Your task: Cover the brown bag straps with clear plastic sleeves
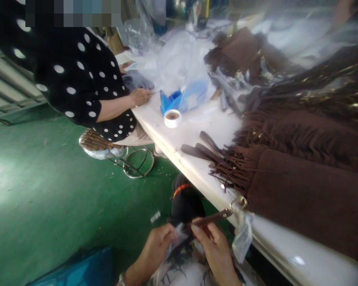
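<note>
My right hand [213, 242] is closed on a dark brown strap [216, 217] just off the table's near edge. That strap runs up to a gold metal ring [239, 203] beside a brown fringed suede bag [304, 198]. Pinched in my left hand [159, 244] is a piece of whitish translucent wrapping [180, 234], close to the strap's lower end. Where the wrapping meets the strap is blurred. Another strip of whitish wrapping [243, 238] hangs below the ring over the table edge.
More brown fringed bags pile up on the white table [197, 171]. A small white tub [172, 118] stands near a blue open box [170, 99] and clear plastic bags [181, 59]. A co-worker in a dotted top [86, 79] sits at left, one hand on the table. A blue bin [77, 270] is lower left.
</note>
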`<state>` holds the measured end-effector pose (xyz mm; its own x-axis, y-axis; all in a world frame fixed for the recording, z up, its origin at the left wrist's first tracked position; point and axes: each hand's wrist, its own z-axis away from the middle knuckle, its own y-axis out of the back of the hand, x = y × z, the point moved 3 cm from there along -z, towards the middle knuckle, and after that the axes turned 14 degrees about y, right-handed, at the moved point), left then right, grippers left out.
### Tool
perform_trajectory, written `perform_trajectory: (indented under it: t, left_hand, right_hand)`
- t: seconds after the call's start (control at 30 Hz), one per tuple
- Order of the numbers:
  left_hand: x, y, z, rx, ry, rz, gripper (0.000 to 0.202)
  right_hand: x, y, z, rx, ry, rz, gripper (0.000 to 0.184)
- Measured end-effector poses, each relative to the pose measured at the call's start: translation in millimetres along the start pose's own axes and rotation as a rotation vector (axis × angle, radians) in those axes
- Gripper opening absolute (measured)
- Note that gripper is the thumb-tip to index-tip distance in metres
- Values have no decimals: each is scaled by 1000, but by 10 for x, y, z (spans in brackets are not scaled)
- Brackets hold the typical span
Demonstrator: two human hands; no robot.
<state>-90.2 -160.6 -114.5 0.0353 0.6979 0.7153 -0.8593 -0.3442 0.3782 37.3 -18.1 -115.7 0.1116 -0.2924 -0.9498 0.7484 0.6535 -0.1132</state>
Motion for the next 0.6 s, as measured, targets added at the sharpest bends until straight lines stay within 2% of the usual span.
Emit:
perform_trajectory:
  t: [0.23,0.43,0.6]
  left_hand:
    - [120,-89,22,-91,66,216,30]
    - [190,-213,51,-201,91,405,28]
    - [273,-326,2,-256,73,479,33]
  right_hand:
    - [-94,54,31,-65,43,109,41]
    - [-145,65,61,-30,74,128,46]
    - [-86,131,66,-160,99,174,43]
